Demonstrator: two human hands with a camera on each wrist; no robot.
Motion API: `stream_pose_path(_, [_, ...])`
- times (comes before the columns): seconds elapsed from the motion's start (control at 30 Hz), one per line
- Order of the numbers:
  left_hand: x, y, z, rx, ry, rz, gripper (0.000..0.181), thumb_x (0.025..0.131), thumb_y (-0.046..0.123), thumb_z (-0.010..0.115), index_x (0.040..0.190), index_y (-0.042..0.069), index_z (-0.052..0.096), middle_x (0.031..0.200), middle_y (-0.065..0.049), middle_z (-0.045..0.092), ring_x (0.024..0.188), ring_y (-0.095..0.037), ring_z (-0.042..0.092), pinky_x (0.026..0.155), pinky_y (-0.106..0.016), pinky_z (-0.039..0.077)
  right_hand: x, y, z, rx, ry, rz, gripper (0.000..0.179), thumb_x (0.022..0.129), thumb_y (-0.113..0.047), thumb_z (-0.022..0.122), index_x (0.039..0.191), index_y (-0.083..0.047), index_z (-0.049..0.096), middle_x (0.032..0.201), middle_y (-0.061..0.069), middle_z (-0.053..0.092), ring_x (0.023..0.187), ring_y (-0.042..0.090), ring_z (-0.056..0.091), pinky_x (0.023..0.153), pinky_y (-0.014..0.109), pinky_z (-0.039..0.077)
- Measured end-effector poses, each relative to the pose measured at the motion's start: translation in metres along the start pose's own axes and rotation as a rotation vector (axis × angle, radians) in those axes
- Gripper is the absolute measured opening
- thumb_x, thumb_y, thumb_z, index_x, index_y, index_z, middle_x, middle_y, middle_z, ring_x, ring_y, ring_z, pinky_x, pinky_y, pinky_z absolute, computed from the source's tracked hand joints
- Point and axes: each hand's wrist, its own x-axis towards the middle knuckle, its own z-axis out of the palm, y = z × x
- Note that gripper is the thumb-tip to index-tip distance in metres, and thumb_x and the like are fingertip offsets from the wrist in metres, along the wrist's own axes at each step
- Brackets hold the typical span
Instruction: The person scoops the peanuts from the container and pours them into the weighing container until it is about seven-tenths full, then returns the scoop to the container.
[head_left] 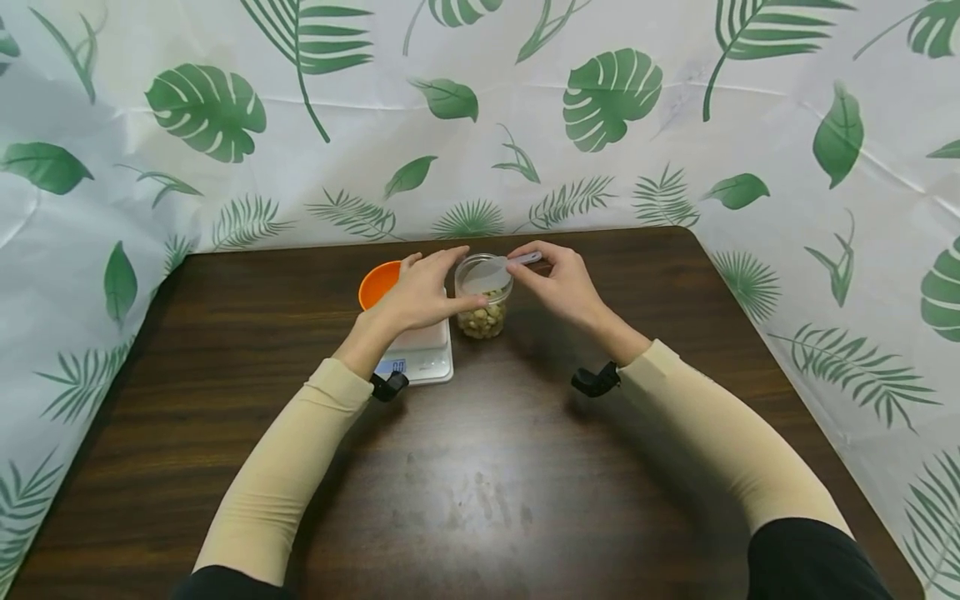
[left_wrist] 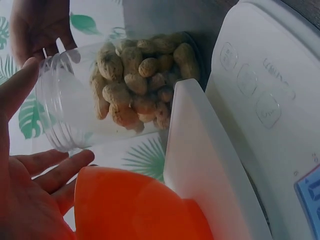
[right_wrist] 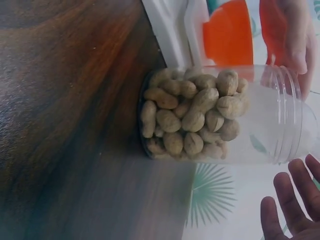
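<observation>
A clear jar [head_left: 480,320] partly filled with peanuts in their shells [right_wrist: 195,112] stands on the table, its mouth open. My left hand [head_left: 422,292] holds the jar near its rim, thumb on the near side and fingers on the far side. In my right hand [head_left: 558,279] the fingertips and thumb pinch the pale handle of a spoon [head_left: 529,258]. The spoon's whitish bowl lies at the jar's mouth. Close under my left hand, an orange bowl [left_wrist: 140,205] sits on a white kitchen scale [head_left: 431,367], partly hidden by that hand.
The scale's lit display [head_left: 391,366] faces me, left of the jar. Beneath everything is a dark wooden table [head_left: 480,492], and a white cloth with green leaves [head_left: 615,96] hangs behind its far edge and both sides.
</observation>
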Motion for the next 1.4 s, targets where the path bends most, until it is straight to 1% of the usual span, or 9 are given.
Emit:
stream_pose_path(0.17, [0.004, 0.0, 0.004, -0.003, -0.008, 0.001, 0.095, 0.09, 0.064, 0.068, 0.158, 0.006, 0.037, 0.157, -0.01, 0.045, 0.142, -0.028, 0.042, 0.118, -0.059, 0.013, 0.002, -0.004, 0.001, 0.017, -0.01, 0.038, 0.026, 0.1, -0.022, 0.071, 0.119, -0.005, 0.072, 0.116, 0.012, 0.071, 0.099, 0.029, 0.071, 0.084, 0.046, 0.056])
stream_pose_path(0.33, [0.008, 0.0, 0.008, -0.01, -0.005, 0.01, 0.096, 0.088, 0.062, 0.071, 0.157, 0.005, 0.038, 0.153, -0.01, 0.05, 0.139, -0.027, 0.046, 0.117, -0.058, 0.015, 0.005, -0.007, 0.003, 0.021, -0.018, 0.035, 0.028, 0.101, -0.018, 0.068, 0.121, 0.001, 0.07, 0.116, 0.017, 0.07, 0.1, 0.035, 0.07, 0.083, 0.046, 0.055])
stream_pose_path(0.53, [0.011, 0.002, 0.01, -0.034, 0.003, 0.007, 0.094, 0.085, 0.058, 0.077, 0.155, 0.005, 0.042, 0.145, -0.009, 0.057, 0.131, -0.027, 0.052, 0.117, -0.058, 0.016, 0.006, -0.007, 0.003, 0.008, -0.034, 0.044, 0.026, 0.103, -0.022, 0.065, 0.119, -0.002, 0.069, 0.115, 0.013, 0.07, 0.1, 0.029, 0.07, 0.081, 0.037, 0.052])
stream_pose_path(0.8, [0.011, 0.0, 0.013, -0.028, 0.024, 0.001, 0.09, 0.083, 0.059, 0.079, 0.15, 0.008, 0.047, 0.136, -0.007, 0.062, 0.123, -0.024, 0.056, 0.113, -0.055, 0.022, 0.007, -0.012, 0.008, -0.049, -0.065, 0.076, 0.026, 0.103, -0.024, 0.066, 0.118, -0.004, 0.069, 0.114, 0.012, 0.071, 0.096, 0.027, 0.072, 0.076, 0.042, 0.055])
stream_pose_path(0.93, [0.013, -0.001, 0.013, -0.021, 0.025, 0.002, 0.09, 0.083, 0.06, 0.079, 0.149, 0.008, 0.047, 0.133, -0.006, 0.064, 0.122, -0.024, 0.057, 0.114, -0.056, 0.021, 0.008, -0.013, 0.009, -0.082, -0.055, 0.069, 0.025, 0.102, -0.023, 0.068, 0.118, -0.003, 0.07, 0.113, 0.012, 0.071, 0.086, 0.028, 0.072, 0.069, 0.037, 0.054])
stream_pose_path(1.07, [0.014, -0.001, 0.013, -0.018, 0.02, -0.002, 0.088, 0.083, 0.059, 0.079, 0.148, 0.009, 0.048, 0.131, -0.005, 0.065, 0.12, -0.025, 0.058, 0.114, -0.056, 0.021, 0.008, -0.017, 0.01, -0.105, -0.058, 0.079, 0.025, 0.102, -0.023, 0.068, 0.118, -0.004, 0.07, 0.107, 0.012, 0.071, 0.068, 0.025, 0.064, 0.059, 0.033, 0.048])
stream_pose_path(1.17, [0.013, -0.001, 0.013, -0.029, 0.013, -0.003, 0.088, 0.083, 0.059, 0.079, 0.148, 0.008, 0.048, 0.13, -0.006, 0.065, 0.119, -0.024, 0.058, 0.115, -0.057, 0.02, 0.007, -0.02, 0.008, -0.11, -0.072, 0.089, 0.025, 0.103, -0.022, 0.067, 0.119, -0.004, 0.069, 0.105, 0.012, 0.069, 0.062, 0.024, 0.059, 0.056, 0.034, 0.046])
stream_pose_path(1.27, [0.013, -0.001, 0.013, -0.043, 0.008, -0.002, 0.086, 0.084, 0.058, 0.079, 0.147, 0.008, 0.049, 0.128, -0.006, 0.065, 0.117, -0.024, 0.058, 0.114, -0.057, 0.02, 0.009, -0.021, 0.004, -0.112, -0.085, 0.09, 0.025, 0.103, -0.022, 0.066, 0.12, -0.004, 0.068, 0.107, 0.013, 0.068, 0.07, 0.029, 0.063, 0.06, 0.035, 0.048])
stream_pose_path(1.4, [0.012, 0.0, 0.011, -0.048, -0.003, -0.005, 0.085, 0.085, 0.058, 0.078, 0.147, 0.009, 0.048, 0.128, -0.004, 0.065, 0.115, -0.023, 0.058, 0.113, -0.055, 0.02, 0.012, -0.024, -0.003, -0.1, -0.113, 0.088, 0.024, 0.103, -0.021, 0.066, 0.12, -0.003, 0.068, 0.113, 0.013, 0.069, 0.088, 0.037, 0.067, 0.069, 0.036, 0.049])
